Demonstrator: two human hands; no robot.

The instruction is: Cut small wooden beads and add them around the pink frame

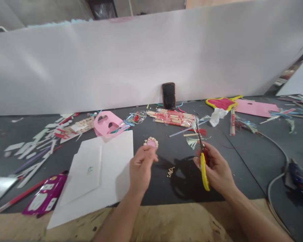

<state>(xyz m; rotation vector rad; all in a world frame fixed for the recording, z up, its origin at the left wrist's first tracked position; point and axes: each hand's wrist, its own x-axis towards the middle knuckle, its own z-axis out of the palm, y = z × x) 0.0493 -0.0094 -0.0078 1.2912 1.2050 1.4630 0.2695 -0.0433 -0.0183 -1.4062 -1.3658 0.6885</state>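
My right hand point(215, 168) is closed round a pair of scissors point(203, 164) with yellow and red handles, blades pointing up and away. To its left, my left hand point(143, 164) is held with fingers curled and pressed together; whatever it may pinch does not show. Just beyond those fingers lies a small pink piece point(151, 144) edged with pale beads, partly covered by the hand. Between my hands a little heap of pale beads point(170, 172) rests on the dark table point(163, 195).
White sheets point(116, 161) lie at left, near a purple packet point(45, 195) and scattered strips. A phone point(168, 95) leans on the white panel point(116, 60) behind wrapped sticks point(174, 117). Pink cut-outs point(257, 107) lie farther back. A corded blue tool point(300, 178) sits at right.
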